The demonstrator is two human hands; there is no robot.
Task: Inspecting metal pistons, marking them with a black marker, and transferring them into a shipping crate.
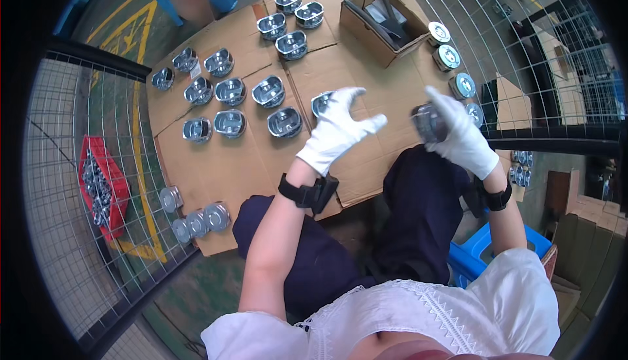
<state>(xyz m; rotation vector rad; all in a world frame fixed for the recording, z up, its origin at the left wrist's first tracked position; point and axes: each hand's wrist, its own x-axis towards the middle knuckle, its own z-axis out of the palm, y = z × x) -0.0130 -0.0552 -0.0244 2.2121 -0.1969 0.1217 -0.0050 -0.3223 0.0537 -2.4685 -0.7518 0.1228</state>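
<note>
Both my hands wear white gloves. My right hand [461,134] is closed around a shiny metal piston [428,122], held above the right edge of the cardboard sheet [386,92]. My left hand [338,128] hovers over the cardboard with fingers spread and holds nothing; it partly covers another piston [320,102] lying on the sheet. Several more pistons [229,92] stand in rows to the left of that hand.
An open cardboard box [376,17] with dark parts sits at the back. Round metal pieces [451,56] line the right edge, others [196,221] the near-left corner. A red crate [101,187] of small metal parts stands left on wire mesh. A blue stool [481,255] is beneath me.
</note>
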